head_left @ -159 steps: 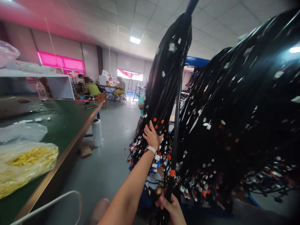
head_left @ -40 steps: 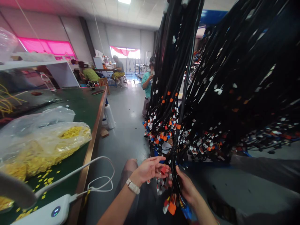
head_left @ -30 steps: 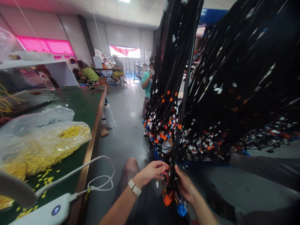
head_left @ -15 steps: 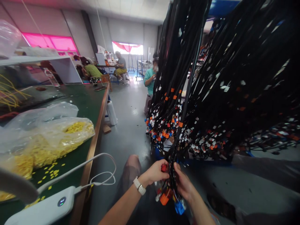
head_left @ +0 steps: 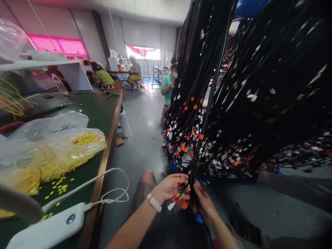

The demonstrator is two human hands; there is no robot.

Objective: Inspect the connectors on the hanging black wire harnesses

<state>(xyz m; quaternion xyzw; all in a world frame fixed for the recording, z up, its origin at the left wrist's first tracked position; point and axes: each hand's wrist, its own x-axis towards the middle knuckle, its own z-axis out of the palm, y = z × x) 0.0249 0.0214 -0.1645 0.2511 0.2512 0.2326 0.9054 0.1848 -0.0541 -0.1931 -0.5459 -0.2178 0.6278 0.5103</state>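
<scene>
A black wire harness (head_left: 192, 186) hangs down between my hands, part of the hanging mass. My right hand (head_left: 204, 202) is closed on its right side, thumb near the top. My left hand (head_left: 166, 190), with a white watch at the wrist, is at its left, palm turned up and fingers stretched and apart. Thin leads cross those fingers; whether they press on any lead is hard to see. Below dangle a white connector (head_left: 171, 206), red connectors (head_left: 177, 200), an orange connector (head_left: 185, 204) and a blue connector (head_left: 199, 218).
Many black harnesses (head_left: 249, 90) hang at the right with small connectors at their ends. On the green table (head_left: 103, 103) at left lie a bag of yellow pieces (head_left: 59, 155) and a white power bank (head_left: 49, 224) with a cable. Several people sit farther back.
My left hand has loosened from a pinch near a red connector to stretched fingers. The connectors below have shifted up and spread leftward. My right hand remains on the harness.
</scene>
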